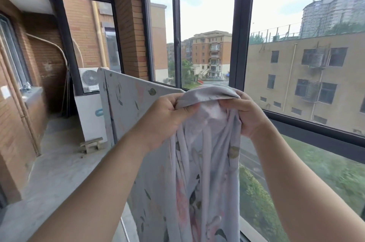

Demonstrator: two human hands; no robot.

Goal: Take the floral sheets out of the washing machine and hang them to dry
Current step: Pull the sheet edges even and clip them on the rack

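Now the floral sheet [205, 162] is gripped at its bunched top edge by the left hand [167, 115] and the right hand [249, 115], with the fabric pinched in curled fingers [232, 103]. Its length is draped down in folds before the window [240, 24], and one part is stretched flat to the left.

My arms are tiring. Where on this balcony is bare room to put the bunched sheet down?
The concrete floor between the brick wall and the spread floral sheet is bare. It is tighter by the white low wall, where a small wooden stool sits.
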